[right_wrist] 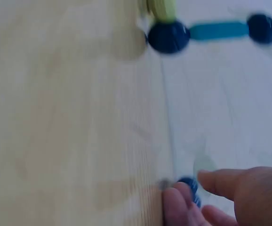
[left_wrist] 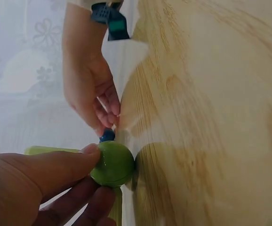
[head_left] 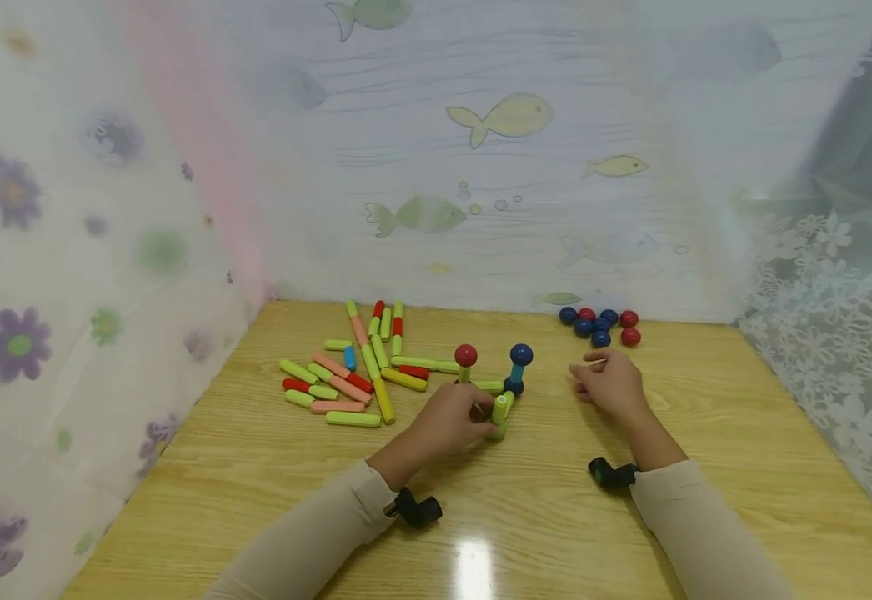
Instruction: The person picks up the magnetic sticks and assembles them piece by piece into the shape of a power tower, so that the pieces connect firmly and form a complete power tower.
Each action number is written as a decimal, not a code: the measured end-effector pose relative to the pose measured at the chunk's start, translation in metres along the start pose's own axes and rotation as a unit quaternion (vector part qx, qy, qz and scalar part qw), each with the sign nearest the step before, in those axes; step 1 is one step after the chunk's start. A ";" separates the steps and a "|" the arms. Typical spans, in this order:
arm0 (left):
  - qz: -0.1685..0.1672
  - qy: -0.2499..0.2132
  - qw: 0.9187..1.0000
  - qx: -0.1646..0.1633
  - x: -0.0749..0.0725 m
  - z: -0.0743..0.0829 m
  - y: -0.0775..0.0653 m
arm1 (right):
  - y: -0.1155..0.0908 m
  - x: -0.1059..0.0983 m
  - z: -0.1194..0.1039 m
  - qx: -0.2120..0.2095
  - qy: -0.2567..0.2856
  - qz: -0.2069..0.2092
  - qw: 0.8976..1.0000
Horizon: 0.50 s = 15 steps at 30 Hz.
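Note:
My left hand pinches a green ball at the near corner of a ball-and-stick frame on the table. A green stick stands up from that corner. Other corners carry a red ball on an upright stick and a blue ball on a blue stick. Green sticks run between the bottom balls, partly hidden by the left hand. Off to the right of the frame is my right hand, thumb and fingers apart and loosely bent, in front of the loose balls.
Left of the frame lie several loose sticks in green, yellow, red, pink and blue. Loose blue and red balls, including a red one, sit at the table's back right. A fish-printed curtain closes off the back edge.

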<state>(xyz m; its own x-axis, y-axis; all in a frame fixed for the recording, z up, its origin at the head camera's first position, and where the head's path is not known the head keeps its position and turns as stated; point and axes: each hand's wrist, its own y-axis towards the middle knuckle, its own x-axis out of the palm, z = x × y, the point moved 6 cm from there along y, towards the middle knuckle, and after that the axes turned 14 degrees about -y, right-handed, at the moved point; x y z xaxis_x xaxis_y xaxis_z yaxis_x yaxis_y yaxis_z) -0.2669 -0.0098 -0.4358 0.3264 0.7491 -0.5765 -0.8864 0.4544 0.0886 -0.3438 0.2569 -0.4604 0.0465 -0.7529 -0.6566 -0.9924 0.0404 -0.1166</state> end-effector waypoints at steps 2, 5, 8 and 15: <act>0.000 -0.006 1.000 -0.002 0.000 0.000 0.000 | 0.011 -0.011 0.013 0.029 0.018 0.023 0.999; 0.002 -0.014 1.000 -0.002 0.000 -0.002 -0.001 | 0.028 -0.020 0.024 0.055 0.035 0.032 0.997; 0.004 -0.017 1.000 0.000 0.000 -0.003 -0.001 | 0.043 -0.022 0.027 0.060 0.024 0.025 0.998; 0.002 -0.013 1.000 -0.001 -0.001 -0.004 -0.001 | 0.058 -0.022 0.028 0.053 -0.014 0.033 0.998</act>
<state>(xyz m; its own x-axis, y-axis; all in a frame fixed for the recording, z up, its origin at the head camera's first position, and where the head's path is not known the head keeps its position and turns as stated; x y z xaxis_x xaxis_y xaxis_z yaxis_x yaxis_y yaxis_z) -0.2679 -0.0124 -0.4383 0.3310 0.7633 -0.5547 -0.8886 0.4500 0.0890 -0.3988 0.2938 -0.4737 -0.0141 -0.7282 -0.6852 -0.9758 0.1595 -0.1495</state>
